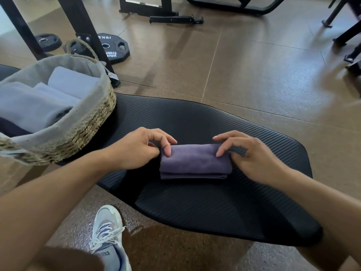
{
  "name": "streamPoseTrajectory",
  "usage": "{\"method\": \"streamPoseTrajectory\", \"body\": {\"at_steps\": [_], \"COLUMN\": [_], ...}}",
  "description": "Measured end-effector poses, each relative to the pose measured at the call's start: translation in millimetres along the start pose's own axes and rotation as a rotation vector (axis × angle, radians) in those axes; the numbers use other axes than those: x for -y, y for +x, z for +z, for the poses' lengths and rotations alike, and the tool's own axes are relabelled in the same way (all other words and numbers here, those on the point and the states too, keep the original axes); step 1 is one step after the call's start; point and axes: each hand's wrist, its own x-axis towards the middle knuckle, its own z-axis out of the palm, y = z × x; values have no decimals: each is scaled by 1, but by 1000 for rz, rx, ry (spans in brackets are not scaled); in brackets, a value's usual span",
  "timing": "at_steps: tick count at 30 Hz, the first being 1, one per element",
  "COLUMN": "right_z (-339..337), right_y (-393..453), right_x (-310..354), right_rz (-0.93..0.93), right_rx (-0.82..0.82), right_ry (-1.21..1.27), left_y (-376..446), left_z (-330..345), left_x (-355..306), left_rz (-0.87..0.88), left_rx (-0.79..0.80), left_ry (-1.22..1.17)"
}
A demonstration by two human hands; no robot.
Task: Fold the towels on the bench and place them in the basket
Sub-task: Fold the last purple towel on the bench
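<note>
Nearest, at 6 o'clock, a grey-white sneaker [109, 229] stands on the floor beside the black bench pad [214, 208]. Centre frame, the folded purple towel [195, 163] lies flat on the pad, long edge toward the person, layers stacked at the near edge. Left hand [136, 148] at its 9 o'clock end, thumb tip pressing the top, fingers curled over the far corner; looks like a light pinch to square the fold. Right hand [252, 155] at the 3 o'clock end, thumb on top, fingers arched over the far edge, same light hold. Both ends are held, probably so the bundle lifts without unrolling. Folding looks done; the move to the basket remains. Woven basket [93, 122] sits at 10 o'clock on the pad, lined, already holding pale folded towels [39, 102]. Weight plates [115, 47] sit farther off at 11 o'clock.
</note>
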Motion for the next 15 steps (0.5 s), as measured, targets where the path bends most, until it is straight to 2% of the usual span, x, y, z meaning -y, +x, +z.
{"method": "streamPoseTrajectory", "body": {"at_steps": [4, 7, 12, 15], "right_z": [0, 0, -1, -1], "right_y": [-1, -3, -4, 0], "right_x": [8, 12, 16, 19], "right_rz": [104, 162, 250, 262], "right_rx": [87, 85, 268, 264], "right_ry": [110, 38, -141, -154], "left_y": [-4, -5, -2, -1], "left_z": [6, 11, 13, 15], "left_x": [-9, -7, -9, -12], "left_rz": [-17, -47, -114, -129], "left_rx": [15, -32, 91, 87], "left_ry": [17, 81, 311, 356]}}
